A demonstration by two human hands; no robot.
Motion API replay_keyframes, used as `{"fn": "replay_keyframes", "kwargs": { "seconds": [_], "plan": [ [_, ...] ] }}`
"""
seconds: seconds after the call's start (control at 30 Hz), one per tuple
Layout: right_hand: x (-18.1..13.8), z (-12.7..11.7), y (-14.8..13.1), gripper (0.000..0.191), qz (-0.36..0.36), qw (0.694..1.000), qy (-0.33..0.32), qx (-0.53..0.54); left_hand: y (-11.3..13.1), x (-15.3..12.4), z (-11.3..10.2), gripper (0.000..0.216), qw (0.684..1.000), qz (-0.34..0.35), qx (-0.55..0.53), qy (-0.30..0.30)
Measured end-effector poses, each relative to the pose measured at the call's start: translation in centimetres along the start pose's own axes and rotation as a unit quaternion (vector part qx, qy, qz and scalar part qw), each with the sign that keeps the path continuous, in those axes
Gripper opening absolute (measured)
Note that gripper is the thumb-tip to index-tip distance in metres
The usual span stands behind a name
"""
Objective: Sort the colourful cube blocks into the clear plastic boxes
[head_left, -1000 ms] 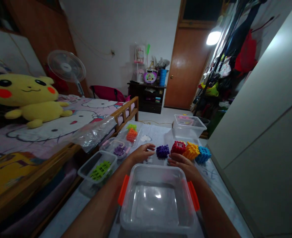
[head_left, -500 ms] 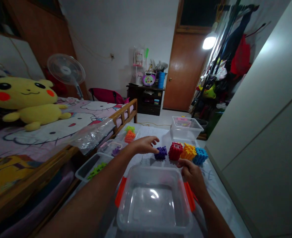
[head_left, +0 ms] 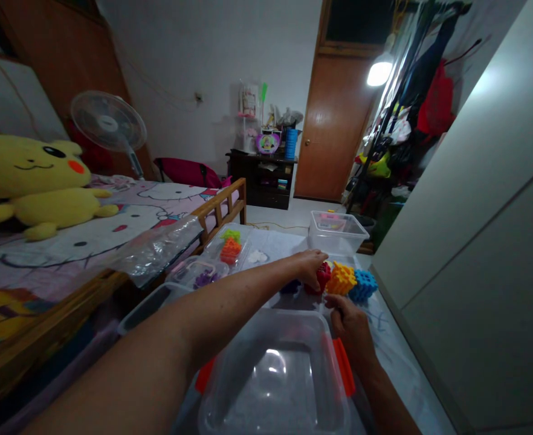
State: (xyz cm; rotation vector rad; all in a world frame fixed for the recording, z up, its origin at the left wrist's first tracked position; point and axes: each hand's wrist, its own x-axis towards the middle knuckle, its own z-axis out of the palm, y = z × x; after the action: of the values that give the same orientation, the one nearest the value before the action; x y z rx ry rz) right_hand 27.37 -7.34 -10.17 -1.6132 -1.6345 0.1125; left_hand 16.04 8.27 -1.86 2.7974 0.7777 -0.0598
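My left hand (head_left: 310, 267) reaches across the clear plastic box. Its thumb and fingers are around a red bumpy block (head_left: 323, 277), covering much of it. Left of it sits a purple block (head_left: 290, 286), mostly hidden behind my forearm. To the right stand a yellow block (head_left: 341, 278) and a blue block (head_left: 363, 285), side by side. My right hand (head_left: 348, 319) is just in front of the red and yellow blocks, fingers loosely bent and apart, with nothing visible in it. Nearest me is the clear box (head_left: 266, 317) with orange side clips (head_left: 343, 366).
On the left are a lid with orange pieces (head_left: 231, 249), a container with purple pieces (head_left: 205, 278) and another clear bin (head_left: 135, 314). A clear box (head_left: 338, 232) stands at the back. A bed with a wooden rail (head_left: 221, 202) borders the left, a white cabinet (head_left: 470, 241) the right.
My left hand has moved right from the purple block to the red block. My right hand has stayed nearly in place. The view has shifted slightly.
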Motion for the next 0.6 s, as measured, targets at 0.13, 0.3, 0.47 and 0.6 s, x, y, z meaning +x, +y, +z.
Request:
{"fn": "replay_keyframes", "kwargs": {
  "seconds": [0.13, 0.3, 0.47, 0.6],
  "plan": [
    [0.1, 0.7, 0.9, 0.043, -0.036, 0.999, 0.010, -0.033, -0.5, 0.5, 0.8, 0.074, 1.000, -0.003, 0.012, -0.016],
    [0.1, 1.7, 1.9, 0.049, -0.053, 0.996, -0.018, -0.072, -1.0, 0.5, 1.4, 0.065, 1.000, -0.001, 0.022, -0.009],
    [-0.2, 2.2, 2.3, 0.049, -0.058, 0.995, -0.023, -0.078, -0.9, 0.7, 1.6, 0.061, 1.000, 0.001, 0.026, 0.000],
    [-0.3, 2.1, 2.3, 0.048, -0.057, 0.996, -0.013, -0.069, -0.7, 0.7, 1.3, 0.059, 1.000, 0.002, 0.024, 0.006]
  ]
}}
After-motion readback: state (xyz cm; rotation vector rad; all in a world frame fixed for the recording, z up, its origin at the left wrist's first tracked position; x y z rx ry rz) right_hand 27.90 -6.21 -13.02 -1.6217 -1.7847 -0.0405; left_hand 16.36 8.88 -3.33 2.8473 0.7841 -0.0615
